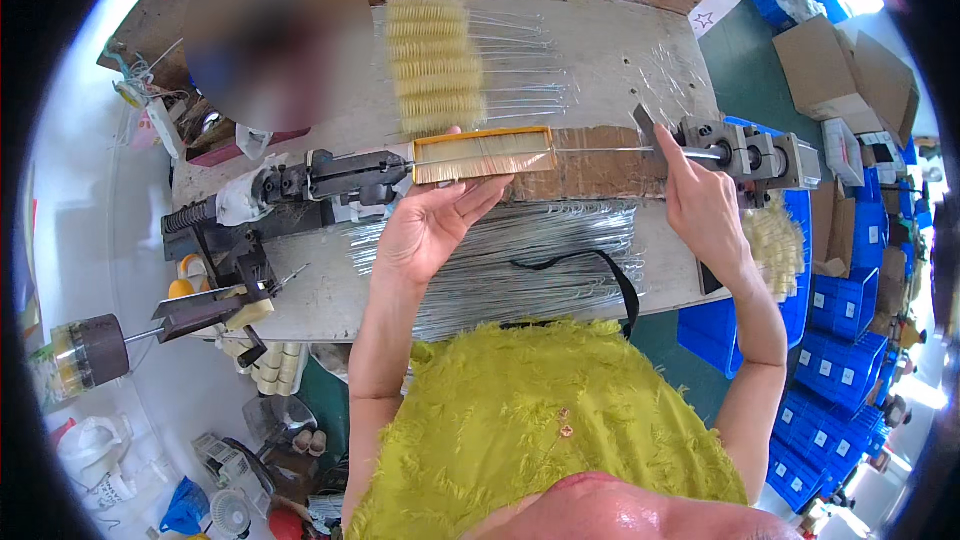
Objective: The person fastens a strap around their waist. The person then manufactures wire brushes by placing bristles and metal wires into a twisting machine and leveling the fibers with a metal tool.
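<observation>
My left hand [435, 228] grips a shallow yellow-edged tray [485, 180] from below, with the thumb behind its far edge. Fine pale bristles lie in the tray, and a thin wire crosses over them. The wire leads left to a dark clamp [355, 176] and right to a metal spindle [708, 152]. Against a flat metal strip [644, 120] lies the index finger of my right hand [705, 212], whose other fingers are curled; the strip's lower end is hidden. Beneath the wire, a brown board [610, 162] extends right of the tray.
Finished yellowish brushes [430, 65] with wire stems lie at the far side. Many metal wires [530, 260] and a black strap [615, 280] lie before me. More brushes [778, 250] sit in a blue crate [712, 335] at right. Blue bins [840, 365] are stacked beyond.
</observation>
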`<state>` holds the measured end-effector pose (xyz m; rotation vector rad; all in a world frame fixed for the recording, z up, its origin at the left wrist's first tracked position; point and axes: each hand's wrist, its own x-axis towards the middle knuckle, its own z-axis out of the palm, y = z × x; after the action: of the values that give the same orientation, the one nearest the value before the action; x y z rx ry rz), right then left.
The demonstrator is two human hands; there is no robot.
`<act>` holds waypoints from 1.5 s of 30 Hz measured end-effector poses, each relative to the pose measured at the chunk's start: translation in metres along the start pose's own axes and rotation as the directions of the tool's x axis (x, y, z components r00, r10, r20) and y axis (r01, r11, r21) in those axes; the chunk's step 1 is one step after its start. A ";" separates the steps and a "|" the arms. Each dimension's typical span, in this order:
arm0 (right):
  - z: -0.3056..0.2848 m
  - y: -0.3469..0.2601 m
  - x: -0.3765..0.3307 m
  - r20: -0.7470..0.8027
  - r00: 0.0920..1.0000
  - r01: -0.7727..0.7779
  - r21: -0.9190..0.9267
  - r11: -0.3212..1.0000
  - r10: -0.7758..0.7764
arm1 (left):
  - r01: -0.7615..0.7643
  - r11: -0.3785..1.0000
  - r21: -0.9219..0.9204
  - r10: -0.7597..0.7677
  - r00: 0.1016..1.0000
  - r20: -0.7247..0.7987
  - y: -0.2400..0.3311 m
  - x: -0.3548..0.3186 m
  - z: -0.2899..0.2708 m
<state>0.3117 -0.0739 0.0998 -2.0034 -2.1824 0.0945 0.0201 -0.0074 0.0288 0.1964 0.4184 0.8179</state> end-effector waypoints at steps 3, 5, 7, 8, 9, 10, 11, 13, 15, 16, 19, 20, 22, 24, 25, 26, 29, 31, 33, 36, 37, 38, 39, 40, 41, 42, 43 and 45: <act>-0.002 -0.003 0.004 0.024 1.000 0.004 -0.038 0.999 -0.003 | 0.002 1.000 -0.012 -0.002 1.000 0.011 0.003 0.000 0.002; -0.003 -0.008 0.008 0.022 0.999 0.025 -0.027 0.999 -0.024 | -0.004 1.000 -0.009 0.004 1.000 0.022 0.001 0.002 0.001; -0.001 -0.037 0.012 -0.059 0.982 0.186 0.153 0.971 -0.179 | -0.002 1.000 0.028 0.001 0.999 0.035 0.002 0.001 0.000; 0.001 -0.049 0.013 -0.060 0.983 0.184 0.155 0.971 -0.176 | -0.001 1.000 0.030 0.000 0.999 0.035 0.002 0.000 -0.001; 0.002 -0.061 0.014 -0.022 0.978 0.206 0.192 0.959 -0.206 | -0.001 1.000 0.027 -0.001 0.999 0.042 0.002 0.001 -0.002; 0.003 -0.068 0.016 0.014 0.971 0.231 0.229 0.946 -0.240 | -0.005 1.000 0.022 0.003 0.999 0.049 0.002 0.001 -0.002; 0.004 -0.072 0.016 0.013 0.970 0.232 0.230 0.945 -0.242 | -0.006 1.000 0.023 0.005 0.999 0.048 0.002 0.001 -0.001; 0.007 -0.076 0.015 0.071 0.973 0.205 0.171 0.964 -0.219 | -0.010 0.998 0.067 0.008 0.999 0.034 0.002 0.000 0.001; 0.010 -0.077 0.012 0.055 0.969 0.231 0.163 0.959 -0.243 | -0.005 0.999 0.053 0.003 0.999 0.041 0.002 0.001 0.001; 0.010 -0.079 0.012 0.092 0.967 0.224 0.129 0.966 -0.236 | 0.002 0.999 0.041 -0.004 0.999 0.049 0.002 0.000 0.001; 0.015 -0.084 0.009 0.141 0.962 0.225 0.063 0.972 -0.232 | 0.000 0.999 0.039 -0.002 0.998 0.055 0.003 -0.002 0.000; 0.017 -0.085 0.009 0.151 0.961 0.231 0.029 0.972 -0.233 | -0.002 0.999 0.040 0.000 0.999 0.053 0.003 -0.002 0.000; 0.016 -0.087 0.008 0.175 0.955 0.243 0.000 0.970 -0.239 | 0.023 1.000 0.011 -0.023 0.998 0.065 0.003 0.000 0.001; 0.016 -0.089 0.009 0.199 0.948 0.260 -0.028 0.965 -0.249 | 0.009 1.000 0.019 -0.010 0.997 0.076 0.003 -0.001 -0.001; 0.016 -0.089 0.009 0.206 0.944 0.274 -0.051 0.960 -0.259 | 0.004 1.000 0.027 -0.006 0.996 0.092 0.003 -0.001 -0.001; 0.016 -0.089 0.009 0.214 0.939 0.289 -0.074 0.955 -0.268 | -0.001 1.000 0.027 -0.001 0.996 0.089 0.003 -0.001 0.000; 0.018 -0.090 0.009 0.218 0.934 0.303 -0.054 0.952 -0.285 | -0.006 0.997 0.083 -0.003 0.995 0.104 0.005 -0.004 0.003; 0.021 -0.092 0.006 0.210 0.937 0.300 -0.080 0.951 -0.278 | -0.005 0.993 0.115 -0.009 0.993 0.115 0.006 -0.005 0.003; 0.021 -0.093 0.005 0.202 0.942 0.293 -0.105 0.950 -0.268 | 0.012 0.991 0.134 -0.027 0.993 0.114 0.008 -0.004 0.003; 0.021 -0.093 0.007 0.220 0.939 0.297 -0.134 0.945 -0.264 | 0.040 0.981 0.191 -0.060 0.993 0.099 0.011 -0.004 -0.001; 0.022 -0.092 0.007 0.224 0.943 0.285 -0.168 0.944 -0.245 | 0.053 0.973 0.224 -0.073 0.994 0.083 0.011 -0.003 -0.004; 0.022 -0.091 0.007 0.227 0.947 0.273 -0.202 0.941 -0.226 | 0.052 0.973 0.226 -0.073 0.994 0.084 0.010 -0.002 -0.004; 0.022 -0.090 0.007 0.224 0.948 0.272 -0.202 0.941 -0.226 | 0.079 0.972 0.220 -0.086 0.996 0.021 0.007 0.000 -0.004; 0.021 -0.087 0.008 0.189 0.961 0.237 -0.188 0.953 -0.201 | 0.103 0.972 0.212 -0.096 0.994 -0.043 0.005 0.002 -0.004; 0.020 -0.086 0.009 0.154 0.971 0.207 -0.171 0.963 -0.181 | 0.095 0.972 0.214 -0.088 0.995 -0.044 -0.003 0.005 -0.011; 0.018 -0.084 0.008 0.152 0.970 0.215 -0.169 0.962 -0.190 | 0.037 0.987 0.158 -0.030 0.999 -0.045 -0.015 0.010 -0.024; 0.015 -0.080 0.005 0.053 0.984 0.171 -0.026 0.985 -0.170 | -0.012 0.995 0.095 0.017 0.999 -0.046 -0.025 0.014 -0.023; 0.013 -0.068 -0.002 -0.035 0.989 0.145 0.121 0.982 -0.142 | -0.068 0.995 0.068 0.075 0.992 -0.105 -0.034 0.008 -0.025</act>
<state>0.2429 -0.0812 0.0985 -1.7671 -2.2380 0.1777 0.0369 -0.0240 -0.0073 0.2288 0.5417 0.8888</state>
